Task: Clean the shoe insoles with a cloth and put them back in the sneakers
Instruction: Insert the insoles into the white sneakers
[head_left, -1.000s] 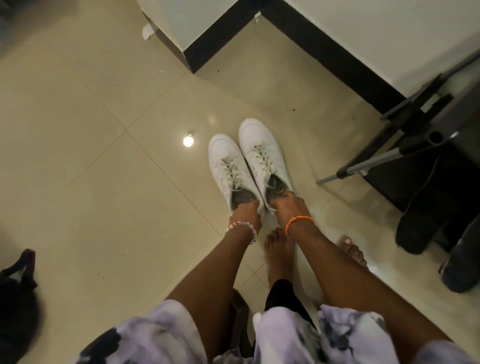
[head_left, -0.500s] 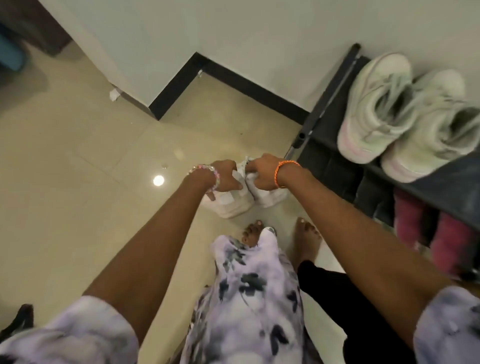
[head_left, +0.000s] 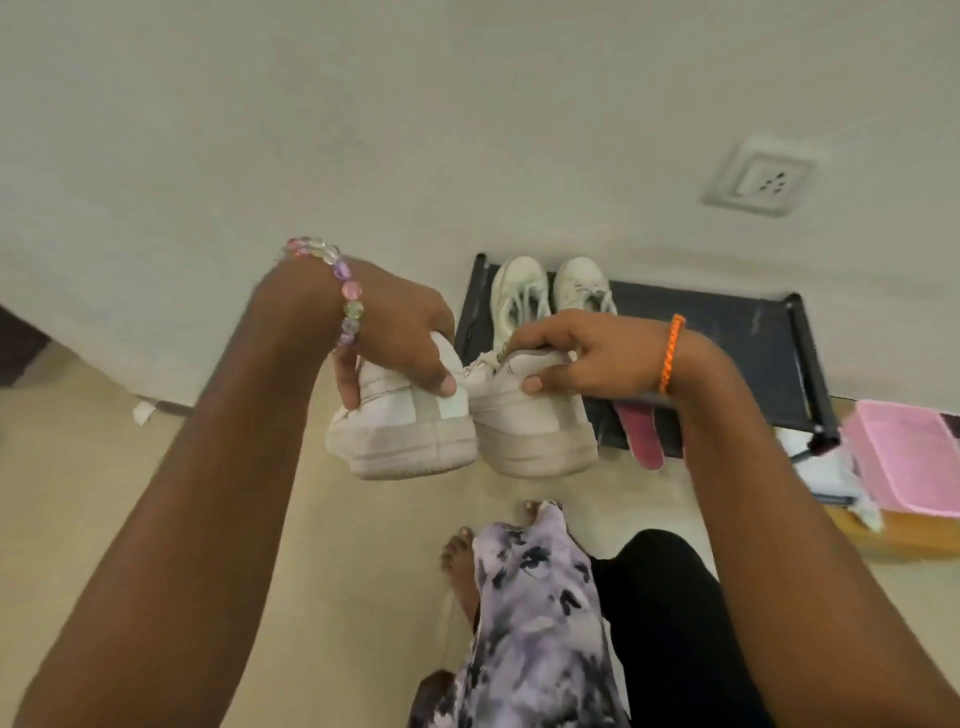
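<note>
Both white sneakers are in the air, heels toward us: left hand (head_left: 395, 332) grips the left sneaker (head_left: 402, 423) around its collar, right hand (head_left: 587, 353) pinches the right sneaker (head_left: 530, 421) at its heel rim, above the floor before the shoe rack (head_left: 727, 332). Looks like the fetching step; next, set them down and pull out the insoles, hidden inside

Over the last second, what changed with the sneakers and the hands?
The two white sneakers came up off the floor: the left hand carries the left sneaker, the right hand the right sneaker, both now in the air before the shoe rack. Each grip at the heel opening stayed as it was.
</note>
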